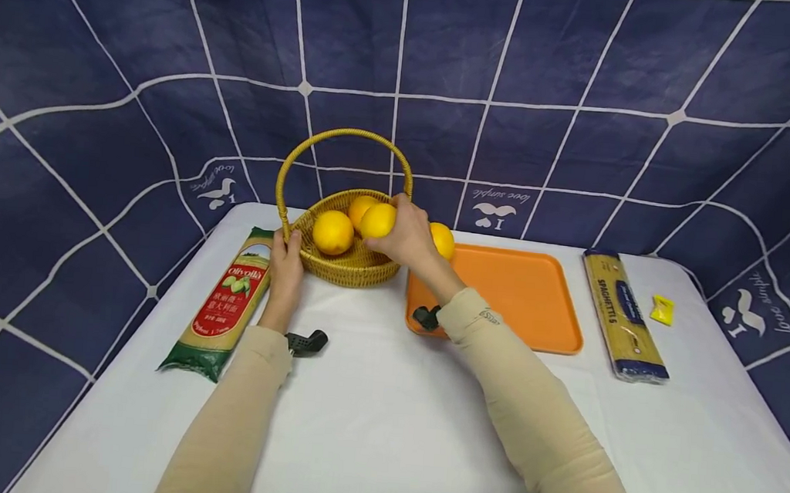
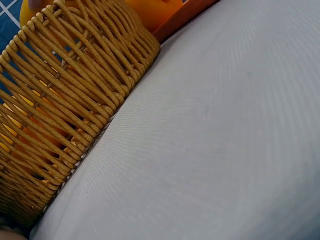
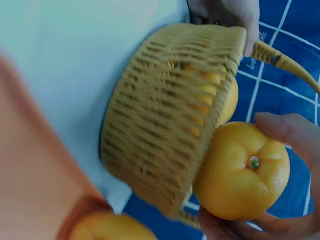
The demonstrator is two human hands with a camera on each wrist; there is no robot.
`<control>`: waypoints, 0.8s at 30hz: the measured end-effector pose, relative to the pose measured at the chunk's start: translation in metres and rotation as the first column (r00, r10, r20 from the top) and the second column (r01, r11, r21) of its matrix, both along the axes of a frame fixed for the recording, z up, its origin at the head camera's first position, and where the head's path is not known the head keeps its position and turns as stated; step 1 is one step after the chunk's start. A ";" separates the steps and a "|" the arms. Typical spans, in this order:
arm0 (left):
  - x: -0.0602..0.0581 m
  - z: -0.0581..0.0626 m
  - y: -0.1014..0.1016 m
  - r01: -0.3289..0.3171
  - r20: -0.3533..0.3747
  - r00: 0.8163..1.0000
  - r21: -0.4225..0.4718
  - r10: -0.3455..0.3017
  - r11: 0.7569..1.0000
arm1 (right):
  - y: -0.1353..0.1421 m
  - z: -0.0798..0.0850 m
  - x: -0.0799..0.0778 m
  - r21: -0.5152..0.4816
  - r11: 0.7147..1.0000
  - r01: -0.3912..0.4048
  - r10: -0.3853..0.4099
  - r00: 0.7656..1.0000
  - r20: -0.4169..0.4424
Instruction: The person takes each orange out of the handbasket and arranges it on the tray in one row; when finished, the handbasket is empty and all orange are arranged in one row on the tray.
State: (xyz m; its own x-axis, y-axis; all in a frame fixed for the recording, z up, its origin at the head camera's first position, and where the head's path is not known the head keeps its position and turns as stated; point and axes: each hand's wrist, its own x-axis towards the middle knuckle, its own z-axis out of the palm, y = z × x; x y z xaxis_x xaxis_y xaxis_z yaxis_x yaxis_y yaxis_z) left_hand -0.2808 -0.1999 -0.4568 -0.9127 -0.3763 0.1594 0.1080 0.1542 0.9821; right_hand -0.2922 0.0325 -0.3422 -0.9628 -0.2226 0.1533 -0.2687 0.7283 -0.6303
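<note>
Sitting in the right hand (image 1: 408,234) is an orange (image 3: 240,172).

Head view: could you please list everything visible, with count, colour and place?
Basket: 1, golden, left of tray
Tray: 1, orange, right of basket
Fruits: 4, yellow-orange; two in basket, one in right hand, one at tray's far left corner
Pasta packs: 2; red-green one left of basket, blue-yellow one right of tray
Packet: 1, yellow, right of both packs
Cloth: 1, white, beneath these
Backdrop: 1, blue with white lines, behind
Wrist cameras: 2, black, by hands
Sleeves: 2, beige, at bottom
Hands: 2; left hand on basket, right holding fruit
</note>
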 end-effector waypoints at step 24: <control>0.001 0.001 -0.002 -0.005 -0.006 1.000 -0.009 0.005 1.000 | 0.124 -0.002 -0.008 -0.019 0.974 0.227 -0.226 0.973 0.040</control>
